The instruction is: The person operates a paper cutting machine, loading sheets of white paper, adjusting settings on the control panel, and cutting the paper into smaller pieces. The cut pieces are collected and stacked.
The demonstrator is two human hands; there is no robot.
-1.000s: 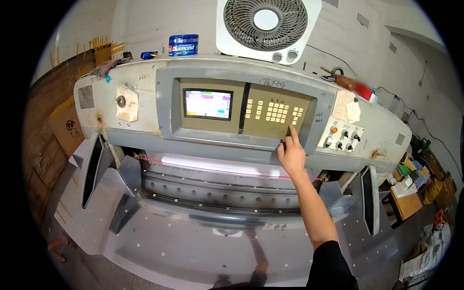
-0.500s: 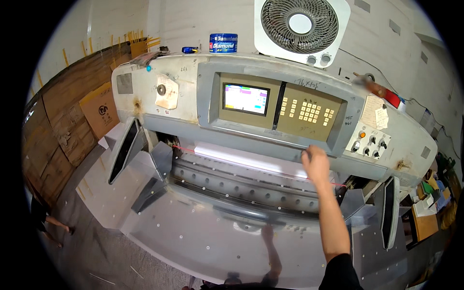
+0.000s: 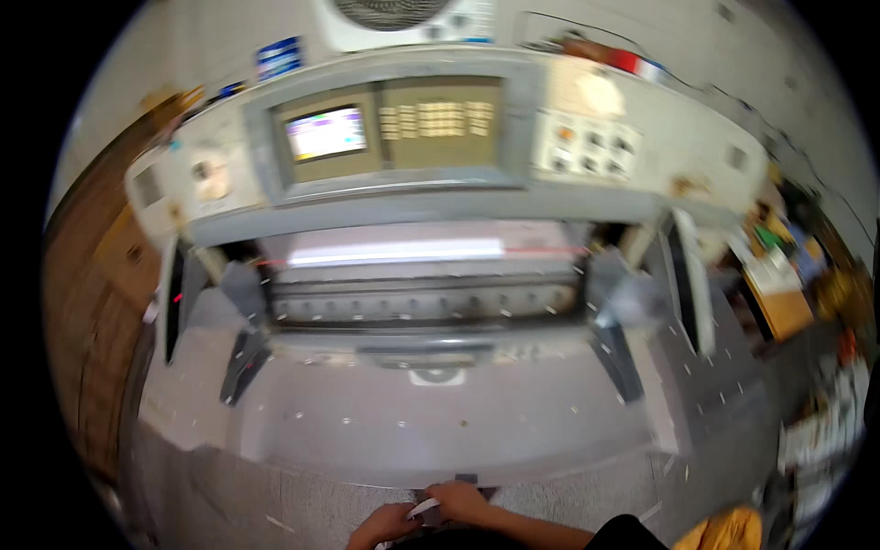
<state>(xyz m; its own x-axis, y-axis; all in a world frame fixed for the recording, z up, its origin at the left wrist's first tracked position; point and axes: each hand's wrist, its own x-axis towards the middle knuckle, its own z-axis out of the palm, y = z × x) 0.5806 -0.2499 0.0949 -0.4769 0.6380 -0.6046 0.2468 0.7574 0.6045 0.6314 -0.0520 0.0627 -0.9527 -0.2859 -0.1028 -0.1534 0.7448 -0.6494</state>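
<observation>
Left hand [image 3: 387, 524] and right hand [image 3: 461, 503] are hovering close together, low in my view, just beside the near edge of the machine's grey tabletop [image 3: 312, 449]. Both are looking curled, with a pale strip [image 3: 423, 507] spanning the gap between them; blur is keeping me from telling whether either one is truly gripping it. Judging progress, I'd say handling the strip is under way rather than finished; how much is remaining isn't showing. Farther off, the machine's screen [image 3: 326, 134] is glowing, and neither hand is touching the keypad [image 3: 440, 120]. The strip itself is looking whitish, thin and slightly bent, slanting up toward my right hand. Blur is softening its edges, so its material is escaping me.
</observation>
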